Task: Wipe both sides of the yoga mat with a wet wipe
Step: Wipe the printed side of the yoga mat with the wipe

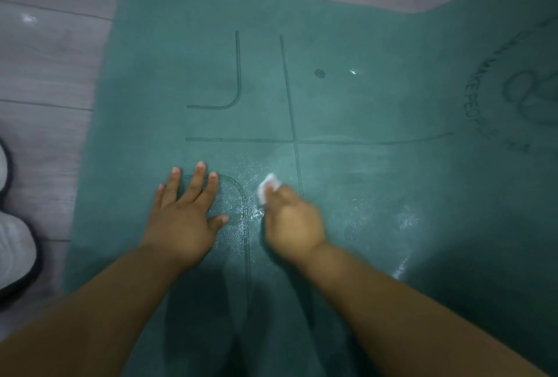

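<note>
While my left hand (184, 213) lay flat with fingers spread on the green yoga mat (347, 99), my right hand (291, 219), blurred, pinched a white wet wipe (268, 186) against its glistening surface. Beyond the mat lay grey wooden floor (54, 53).

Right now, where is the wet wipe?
In the head view the wet wipe is bunched in the right hand, pressed on the green yoga mat just right of the flat left hand, beside the mat's long centre line.
</note>
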